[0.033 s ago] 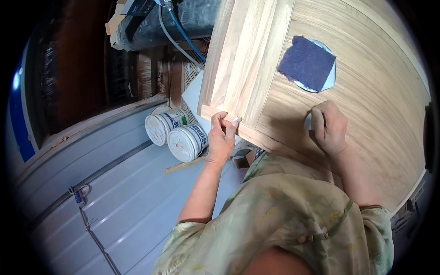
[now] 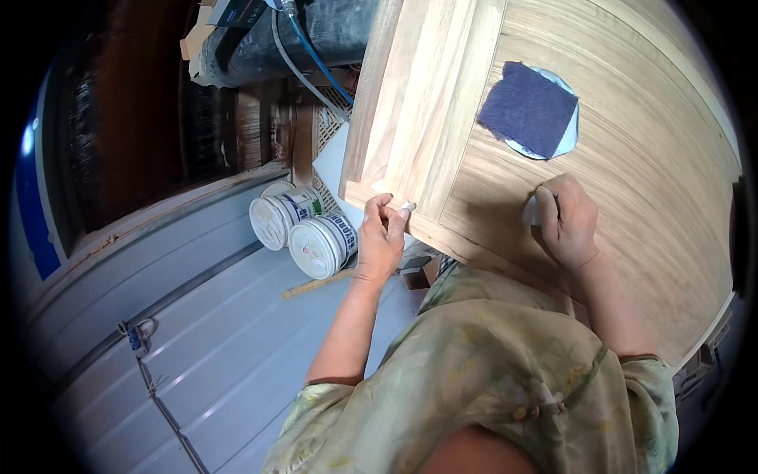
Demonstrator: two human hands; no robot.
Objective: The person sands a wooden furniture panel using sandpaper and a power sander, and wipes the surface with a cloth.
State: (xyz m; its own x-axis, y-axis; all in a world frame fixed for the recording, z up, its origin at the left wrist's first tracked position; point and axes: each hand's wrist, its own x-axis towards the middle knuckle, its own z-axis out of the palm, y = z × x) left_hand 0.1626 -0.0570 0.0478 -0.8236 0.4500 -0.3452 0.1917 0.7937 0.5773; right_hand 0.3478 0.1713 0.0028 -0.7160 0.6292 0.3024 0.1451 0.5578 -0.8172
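Observation:
A pale wooden panel (image 2: 647, 205) with a framed border lies under both hands. At its near left edge, my left hand (image 2: 380, 245) is closed, thumb and fingers bent together by the wooden border strip (image 2: 434, 231). A small white bit (image 2: 407, 208) shows at the thumb tip; whether it is held or wrapped around it I cannot tell. My right hand (image 2: 567, 221) rests closed on the panel, gripping a thin white piece (image 2: 530, 211) that sticks out on its left side. Farther off, a dark purple cloth pad (image 2: 529, 109) lies over a light blue round piece (image 2: 568, 142).
Two white buckets (image 2: 316, 248) stand left of the panel, near a wooden stick (image 2: 316, 285) and a small open cardboard box (image 2: 421, 273). Behind them is a large dark pipe (image 2: 316, 39) with a blue hose (image 2: 308, 43). A cable (image 2: 162, 403) runs along the grey ribbed surface (image 2: 237, 363).

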